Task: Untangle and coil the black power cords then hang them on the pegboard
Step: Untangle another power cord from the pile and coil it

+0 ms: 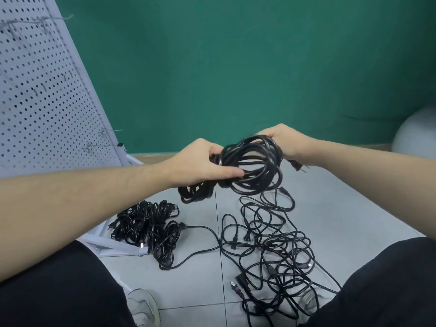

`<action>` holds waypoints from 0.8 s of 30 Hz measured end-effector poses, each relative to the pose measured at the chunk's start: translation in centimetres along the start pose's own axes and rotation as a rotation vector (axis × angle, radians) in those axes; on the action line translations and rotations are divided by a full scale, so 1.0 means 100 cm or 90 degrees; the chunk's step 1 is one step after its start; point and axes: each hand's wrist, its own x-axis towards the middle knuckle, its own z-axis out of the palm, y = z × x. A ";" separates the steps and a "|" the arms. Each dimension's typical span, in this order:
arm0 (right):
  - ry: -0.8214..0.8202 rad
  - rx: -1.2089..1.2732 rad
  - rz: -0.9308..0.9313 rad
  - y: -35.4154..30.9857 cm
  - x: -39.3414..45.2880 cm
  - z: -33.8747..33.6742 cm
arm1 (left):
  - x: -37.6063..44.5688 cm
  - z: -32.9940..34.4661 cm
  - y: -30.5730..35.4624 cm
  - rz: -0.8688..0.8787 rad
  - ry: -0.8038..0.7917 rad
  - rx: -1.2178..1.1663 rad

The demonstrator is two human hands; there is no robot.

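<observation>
Above the floor tangle [271, 244] | left hand [203, 161] and right hand [280, 141] both gripped coiled cord [252, 166], keeping loops together | pegboard [42, 90] far left, likely next

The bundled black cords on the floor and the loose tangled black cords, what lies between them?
In the head view, one black cord crosses bare grey floor tile between them.

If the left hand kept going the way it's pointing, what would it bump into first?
The left hand points right, gripping the coiled cord. Past the coil, it would probably meet the right hand, which holds the coil's far side. Depth is hard to judge.
</observation>
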 end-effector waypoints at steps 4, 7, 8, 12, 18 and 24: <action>-0.177 0.194 0.130 0.012 -0.009 0.006 | 0.003 0.004 0.005 -0.028 0.075 -0.147; -0.219 0.232 0.153 0.013 -0.009 0.011 | 0.005 0.000 0.006 -0.070 0.160 -0.194; -0.227 0.205 0.158 0.009 -0.010 0.014 | 0.005 -0.002 0.005 -0.081 0.180 -0.181; -0.253 0.083 0.120 -0.011 -0.014 0.025 | 0.005 -0.004 -0.006 -0.133 0.225 -0.059; -0.186 -0.112 -0.002 -0.019 -0.009 0.027 | 0.012 -0.001 -0.013 -0.235 0.269 -0.054; -0.082 -0.086 -0.052 -0.017 -0.010 0.015 | 0.016 -0.008 -0.027 -0.246 0.302 -0.162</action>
